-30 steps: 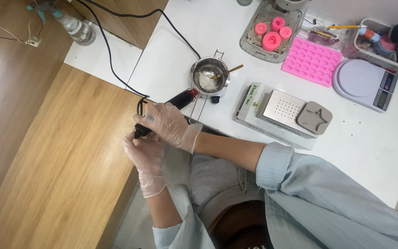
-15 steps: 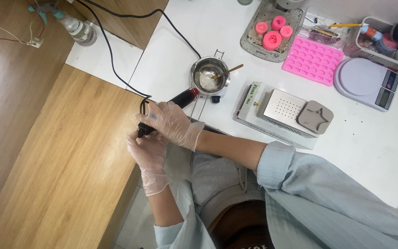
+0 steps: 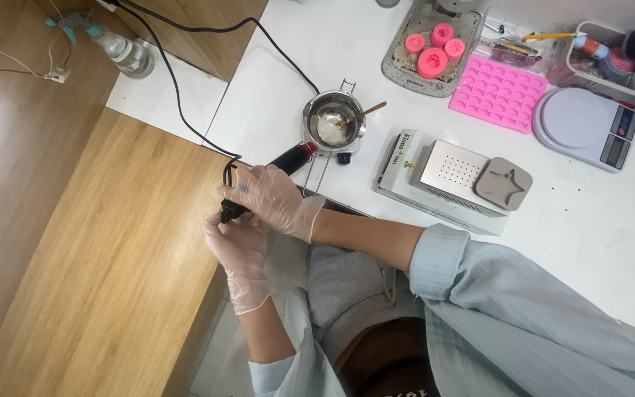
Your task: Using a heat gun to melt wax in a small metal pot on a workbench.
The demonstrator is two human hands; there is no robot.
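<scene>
- Your left hand (image 3: 238, 246), gloved, sits nearest you at the table (image 3: 604, 235) edge; its fingers curl up against the tail of the black heat tool (image 3: 262, 180), though you cannot tell whether they grip it
- Your right hand (image 3: 273, 197), gloved, is clamped over the tool's body; the red tip points at the metal pot (image 3: 334, 121)
- The tool's black cord (image 3: 185, 110) runs off to the far left
- Beyond the pot lies a pink mould (image 3: 497, 93)
</scene>
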